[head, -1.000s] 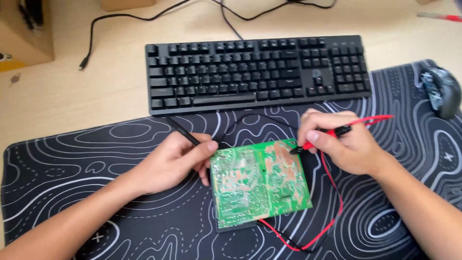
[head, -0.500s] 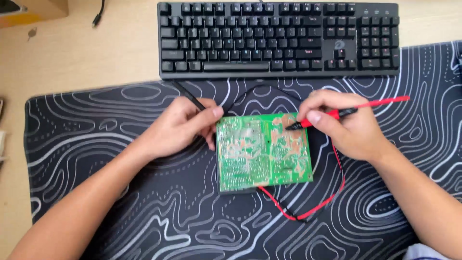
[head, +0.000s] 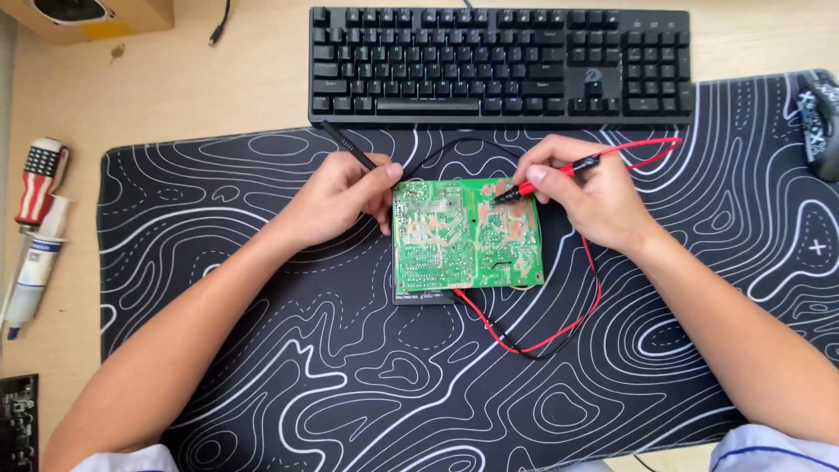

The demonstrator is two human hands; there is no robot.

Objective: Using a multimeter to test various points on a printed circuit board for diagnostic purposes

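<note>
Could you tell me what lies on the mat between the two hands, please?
In the head view, a green circuit board lies between the left hand and right hand.

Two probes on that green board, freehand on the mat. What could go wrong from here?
1. The red probe tip sits among dense solder joints on the green circuit board; a slip might bridge two pads.
2. The board looks unclamped, steadied only by the left hand with the black probe; it may shift.
3. The red lead loops beside the right hand and could snag.
</note>
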